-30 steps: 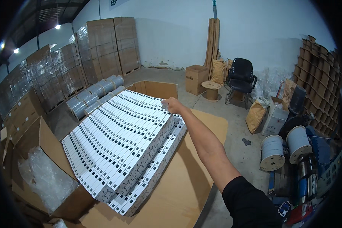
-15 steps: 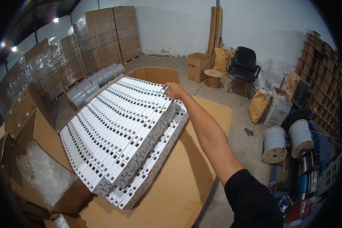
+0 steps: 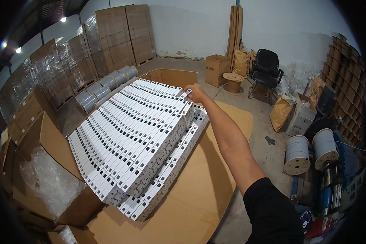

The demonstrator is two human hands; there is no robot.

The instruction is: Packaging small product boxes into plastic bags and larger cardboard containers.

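My right hand (image 3: 197,94) reaches to the far right corner of a broad stack of slim white boxes (image 3: 128,126). Its fingers are closed on one slim white box (image 3: 186,94), which sits tilted among the others, its end showing past the fingertips. The boxes lie side by side in long rows, with dark squares on their tops and dark patterned ends. A lower layer juts out along the right side. Beneath the stack is a brown cardboard sheet (image 3: 203,175). My left hand is out of the picture.
An open carton (image 3: 63,150) with clear plastic wrap (image 3: 49,179) stands at the left. Wrapped pallets (image 3: 114,36) line the back left. On the right are a black chair (image 3: 266,67), wire spools (image 3: 296,152) and a paper sack (image 3: 282,113).
The box under my right hand has tipped up out of line with its row. My hand has drawn slightly to the right, and the whole view has shifted a little.
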